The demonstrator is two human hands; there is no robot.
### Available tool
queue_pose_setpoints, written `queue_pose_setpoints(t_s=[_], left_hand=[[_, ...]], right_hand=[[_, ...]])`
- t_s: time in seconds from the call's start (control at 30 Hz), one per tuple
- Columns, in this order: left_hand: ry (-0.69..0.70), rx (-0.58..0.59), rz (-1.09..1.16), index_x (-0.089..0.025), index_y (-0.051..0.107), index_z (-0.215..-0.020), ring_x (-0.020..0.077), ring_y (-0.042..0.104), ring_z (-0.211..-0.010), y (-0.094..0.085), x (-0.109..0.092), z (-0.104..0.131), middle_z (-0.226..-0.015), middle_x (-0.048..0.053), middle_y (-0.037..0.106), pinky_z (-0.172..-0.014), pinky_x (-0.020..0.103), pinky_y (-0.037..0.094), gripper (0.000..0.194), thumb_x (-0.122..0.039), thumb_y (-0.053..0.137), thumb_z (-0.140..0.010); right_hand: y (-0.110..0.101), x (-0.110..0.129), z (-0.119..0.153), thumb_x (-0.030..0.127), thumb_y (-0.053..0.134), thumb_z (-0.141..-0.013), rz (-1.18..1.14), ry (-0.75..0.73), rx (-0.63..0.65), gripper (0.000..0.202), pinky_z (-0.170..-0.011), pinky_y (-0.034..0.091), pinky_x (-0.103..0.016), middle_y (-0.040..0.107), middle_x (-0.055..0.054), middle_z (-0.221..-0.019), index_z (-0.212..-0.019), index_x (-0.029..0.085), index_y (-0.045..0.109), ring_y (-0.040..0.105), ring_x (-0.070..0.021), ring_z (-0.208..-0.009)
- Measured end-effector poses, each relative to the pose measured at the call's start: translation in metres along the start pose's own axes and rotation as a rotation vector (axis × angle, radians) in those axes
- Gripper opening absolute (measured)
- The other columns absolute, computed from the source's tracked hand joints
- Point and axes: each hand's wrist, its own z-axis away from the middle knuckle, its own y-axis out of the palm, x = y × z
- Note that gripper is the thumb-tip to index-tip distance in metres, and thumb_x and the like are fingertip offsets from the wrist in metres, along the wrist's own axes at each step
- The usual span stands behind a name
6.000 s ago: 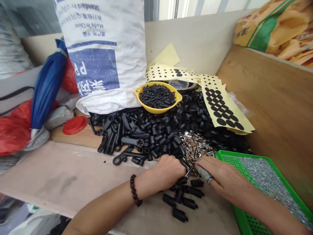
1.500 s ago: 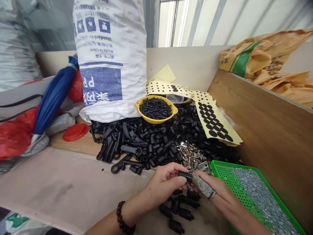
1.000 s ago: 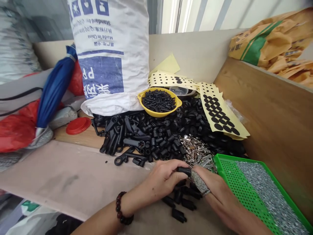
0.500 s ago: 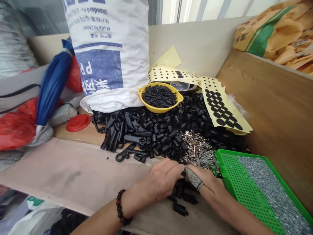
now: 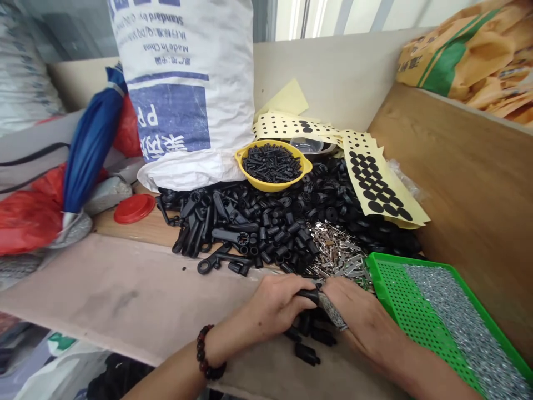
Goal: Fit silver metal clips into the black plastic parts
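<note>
while a blue umbrella (image 5: pixel 91 144) is leaning far left of the yellow bowl (image 5: pixel 268 186), a red lid (image 5: pixel 134 209) is lying left of it and nearer the person, and a white sack (image 5: pixel 225 83) is standing just beside it. black levers (image 5: pixel 227 236) are spreading in front of the bowl, on its left side. nearer the person than the bowl, the left hand (image 5: pixel 270 305) is closing its thumb and forefinger around a black cylinder (image 5: pixel 308 295), which is pointing its far end towards the right hand (image 5: pixel 366 316). below that, loose black pieces (image 5: pixel 307 354) are lying on the tabletop (image 5: pixel 137 300). a grey speckled wrap (image 5: pixel 332 312) is covering a digit of the right hand and meeting the cylinder's end; those fingertips are mostly hiding, so i cannot tell what they are gripping. metal strips (image 5: pixel 339 255) are heaping up right of the bowl and nearer, and a green tray (image 5: pixel 416 333) is lying farther right. as i judge it, working well here is meaning holding the cylinder's body steady, keeping both hands in line, pressing evenly with the wrapped digit and not letting the end tilt. compared with half a second ago, the left fingers are covering less, so more of the cylinder is showing; the bowl and heaps are looking unchanged.
</note>
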Motion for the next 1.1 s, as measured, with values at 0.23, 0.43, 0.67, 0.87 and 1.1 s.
queue_pose_setpoints(t_s=[0.23, 0.43, 0.67, 0.87, 1.1], left_hand=[[0.056, -0.013, 0.009, -0.015, 0.062, -0.1, 0.0188, 0.064, -0.081, 0.004, 0.001, 0.007, -0.09, 0.009, 0.07, -0.074, 0.027, 0.048, 0.021, -0.023, 0.044, -0.092], [0.06, -0.07, -0.019, -0.015, 0.062, -0.099, 0.0192, 0.062, -0.08, 0.004, 0.003, 0.009, -0.087, 0.009, 0.069, -0.075, 0.028, 0.048, 0.019, -0.021, 0.045, -0.091], [0.067, 0.024, -0.071, -0.016, 0.061, -0.102, 0.0197, 0.057, -0.09, 0.004, 0.011, 0.02, -0.095, 0.009, 0.065, -0.083, 0.031, 0.046, 0.017, -0.022, 0.049, -0.09], [0.087, 0.11, -0.195, -0.016, 0.062, -0.101, 0.0199, 0.055, -0.09, 0.002, 0.017, 0.024, -0.094, 0.008, 0.062, -0.082, 0.031, 0.047, 0.017, -0.021, 0.052, -0.088], [-0.031, -0.047, -0.234, -0.016, 0.062, -0.09, 0.018, 0.057, -0.087, -0.001, 0.041, 0.011, -0.093, 0.007, 0.063, -0.08, 0.029, 0.047, 0.018, -0.015, 0.044, -0.09]], right_hand=[[-0.007, 0.009, -0.004, 0.017, 0.03, -0.087, -0.298, 0.22, 0.172, 0.023, -0.058, 0.045, -0.027, 0.061, -0.002, -0.069, -0.075, 0.024, 0.049, 0.056, -0.0178, -0.062], [-0.019, 0.013, -0.015, 0.019, 0.033, -0.088, -0.424, 0.323, 0.315, 0.023, -0.068, 0.047, -0.029, 0.066, -0.002, -0.078, -0.077, 0.023, 0.053, 0.061, -0.02, -0.074], [-0.026, -0.009, -0.018, 0.006, 0.039, -0.081, -0.204, 0.361, 0.441, 0.026, -0.07, 0.046, -0.029, 0.065, 0.0, -0.083, -0.088, 0.023, 0.057, 0.061, -0.0187, -0.079], [-0.006, -0.016, -0.037, -0.005, 0.042, -0.066, 0.235, 0.253, 0.612, 0.04, -0.076, 0.047, -0.027, 0.068, -0.005, -0.092, -0.095, 0.018, 0.059, 0.064, -0.019, -0.089], [0.015, -0.001, -0.063, -0.003, 0.043, -0.072, 0.339, 0.25, 0.693, 0.03, -0.06, 0.044, -0.027, 0.072, -0.013, -0.083, -0.089, 0.014, 0.062, 0.069, -0.0256, -0.076]])
